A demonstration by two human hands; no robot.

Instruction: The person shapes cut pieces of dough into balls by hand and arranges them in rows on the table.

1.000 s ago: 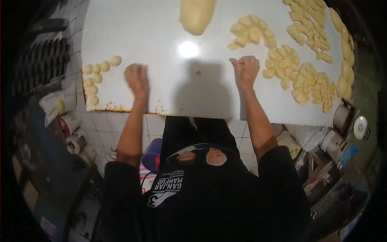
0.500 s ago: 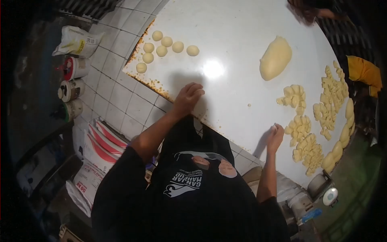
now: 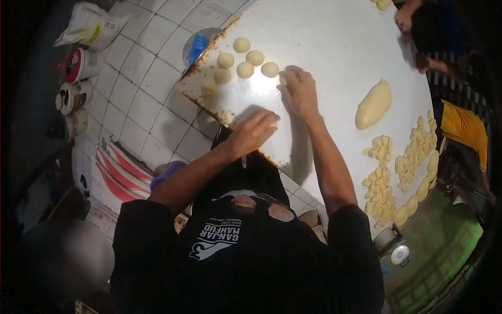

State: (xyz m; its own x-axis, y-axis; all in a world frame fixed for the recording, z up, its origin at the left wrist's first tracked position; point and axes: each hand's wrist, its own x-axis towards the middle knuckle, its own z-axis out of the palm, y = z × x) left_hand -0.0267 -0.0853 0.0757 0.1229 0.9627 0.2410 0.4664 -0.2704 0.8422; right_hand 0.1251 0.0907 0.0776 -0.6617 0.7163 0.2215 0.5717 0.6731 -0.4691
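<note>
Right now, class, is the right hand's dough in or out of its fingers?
In: pale dough shows between the fingers of the right hand. How firmly held: cannot tell.

The white, rust-edged table leaves passage between the bare right hand and the oblong yellow dough mass; round pale dough balls obstruct its left corner.

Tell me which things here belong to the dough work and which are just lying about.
Belong to the job, it seems:
round pale-yellow dough balls
long smooth pale-yellow dough lump
small cut pale-yellow dough pieces
white, brown-stained table

Apparently lying about:
stacked white-and-red sacks
white tub with red lid
round grey metal pot
</note>
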